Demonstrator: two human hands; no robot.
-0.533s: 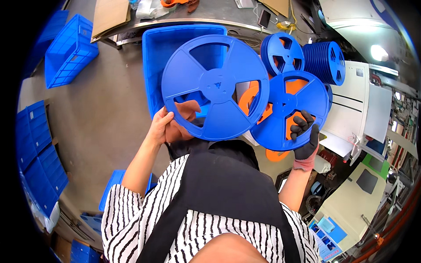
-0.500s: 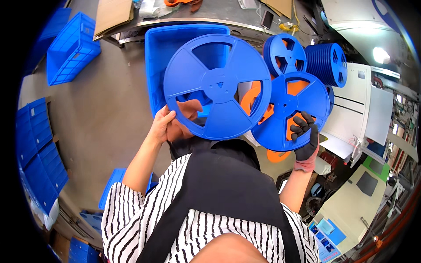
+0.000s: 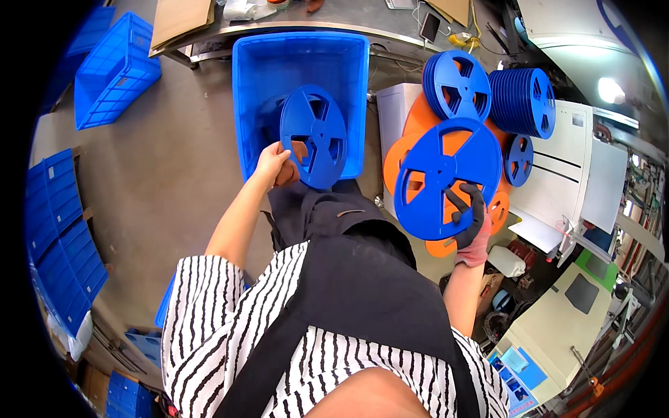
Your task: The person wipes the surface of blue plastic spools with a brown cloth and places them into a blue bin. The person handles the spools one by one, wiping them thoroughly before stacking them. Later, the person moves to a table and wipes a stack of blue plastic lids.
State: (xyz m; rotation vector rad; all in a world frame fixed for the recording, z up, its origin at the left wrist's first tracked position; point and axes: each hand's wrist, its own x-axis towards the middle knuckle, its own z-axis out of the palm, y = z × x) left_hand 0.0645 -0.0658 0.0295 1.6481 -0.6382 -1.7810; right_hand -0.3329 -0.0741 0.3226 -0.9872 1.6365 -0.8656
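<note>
My left hand (image 3: 274,167), bare, pinches a brown cloth (image 3: 300,150) at the lower left rim of a blue reel (image 3: 319,128). That reel stands steeply tilted in the opening of a large blue bin (image 3: 300,59), where another blue reel is partly hidden behind it. My right hand (image 3: 471,217), in a black and pink work glove, grips a second blue reel (image 3: 420,161) at its lower right, with fingers through a cutout. Behind this reel are several orange reels (image 3: 396,159), partly covered.
A stack of blue reels (image 3: 527,101) lies on its side at the right, beside more upright blue reels (image 3: 456,83). A metal workbench (image 3: 334,17) runs along the far side. An empty-looking blue crate (image 3: 118,73) stands far left, and dark blue boxes (image 3: 66,237) line the left.
The left reel has moved down and away from me into the bin's opening, and looks smaller. My right hand and its reel have shifted slightly left.
</note>
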